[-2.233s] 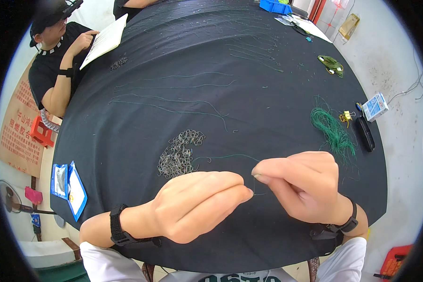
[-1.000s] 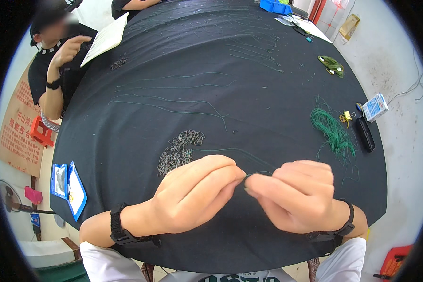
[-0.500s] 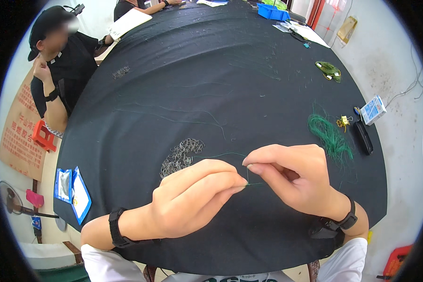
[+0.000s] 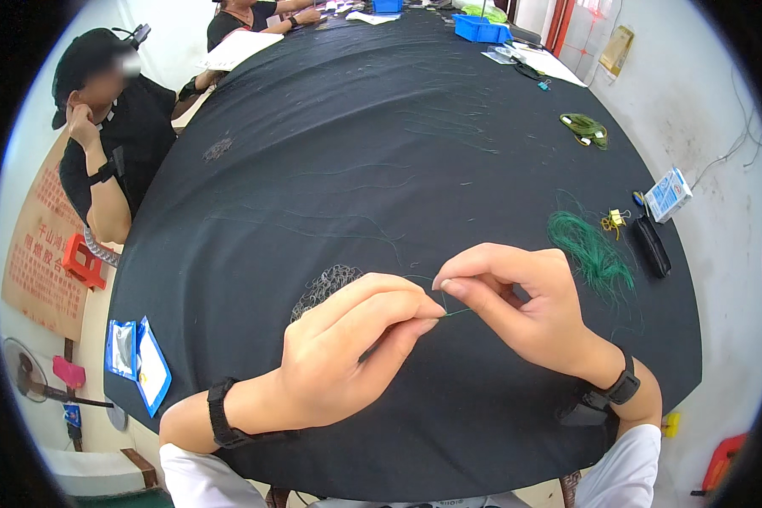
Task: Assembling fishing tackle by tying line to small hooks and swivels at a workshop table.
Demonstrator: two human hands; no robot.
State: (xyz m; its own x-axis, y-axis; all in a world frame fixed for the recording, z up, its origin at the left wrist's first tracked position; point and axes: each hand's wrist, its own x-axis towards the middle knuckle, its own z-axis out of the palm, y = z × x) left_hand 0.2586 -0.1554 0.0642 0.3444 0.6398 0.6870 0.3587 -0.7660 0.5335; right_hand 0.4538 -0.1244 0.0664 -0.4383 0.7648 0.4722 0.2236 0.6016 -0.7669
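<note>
Beyond right hand (image 4: 525, 296); printed box (image 4: 669, 196)

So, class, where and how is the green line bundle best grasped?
Probably around the dense upper part of the green line bundle, from above and the left, the side of the right hand: strands lie packed there, while the lower end fans loose. The yellow clip close on its right crowds that side.
</note>
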